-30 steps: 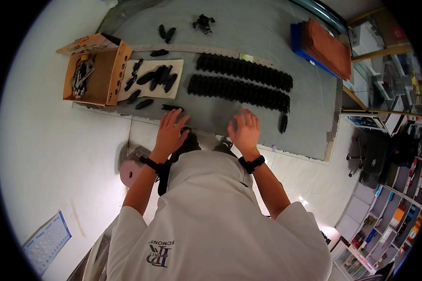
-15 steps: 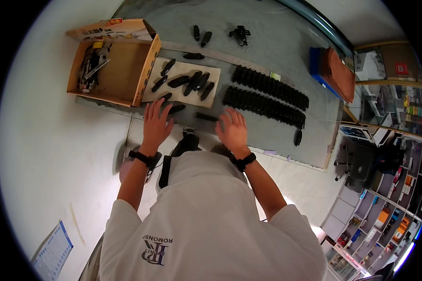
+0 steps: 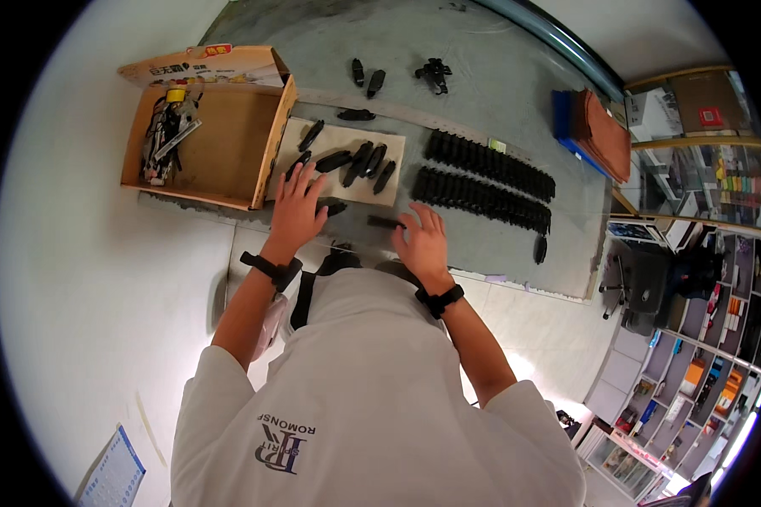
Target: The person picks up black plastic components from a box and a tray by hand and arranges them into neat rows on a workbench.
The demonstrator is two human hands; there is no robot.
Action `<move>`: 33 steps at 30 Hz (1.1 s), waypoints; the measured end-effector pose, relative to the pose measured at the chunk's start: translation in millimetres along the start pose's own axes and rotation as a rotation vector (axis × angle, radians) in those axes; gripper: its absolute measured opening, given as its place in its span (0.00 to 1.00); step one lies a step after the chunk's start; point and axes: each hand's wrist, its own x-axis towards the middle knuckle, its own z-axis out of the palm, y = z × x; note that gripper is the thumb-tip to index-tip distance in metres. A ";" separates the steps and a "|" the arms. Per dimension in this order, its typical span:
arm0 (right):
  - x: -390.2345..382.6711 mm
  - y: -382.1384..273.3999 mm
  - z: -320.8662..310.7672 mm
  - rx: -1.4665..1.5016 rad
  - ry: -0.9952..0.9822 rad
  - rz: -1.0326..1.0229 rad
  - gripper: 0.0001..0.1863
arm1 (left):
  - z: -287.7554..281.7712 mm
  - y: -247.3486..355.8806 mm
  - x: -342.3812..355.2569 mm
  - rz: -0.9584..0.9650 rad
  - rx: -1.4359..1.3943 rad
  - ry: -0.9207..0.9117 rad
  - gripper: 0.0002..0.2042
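Observation:
My left hand (image 3: 298, 215) reaches over the near edge of a cream sheet (image 3: 300, 133), fingers spread. Its fingertips are at a slim black piece (image 3: 298, 162) shaped like a folded pocket tool, whose exact kind I cannot make out. Another such piece (image 3: 333, 207) lies beside the left thumb. My right hand (image 3: 423, 245) is open at the table's near edge. Its thumb and forefinger are by the end of a narrow black bar (image 3: 384, 222); no grip shows. Several more black folded pieces (image 3: 357, 162) lie on the sheet between and beyond my hands.
An open cardboard box (image 3: 228, 160) with loose tools stands on the left. Two long rows of black pieces (image 3: 482, 198) lie on the grey table (image 3: 473, 237) at right, one single piece (image 3: 539, 249) below them. Brown and blue folders (image 3: 596, 135) sit at far right.
My left hand has moved forward over the sheet's near edge, covering a black piece that showed before. The right hand stays by the black bar. The whole view has shifted slightly.

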 end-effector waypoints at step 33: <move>-50.1 33.9 -34.6 0.035 0.072 0.157 0.10 | 44.9 78.3 112.8 0.137 0.061 -0.134 0.15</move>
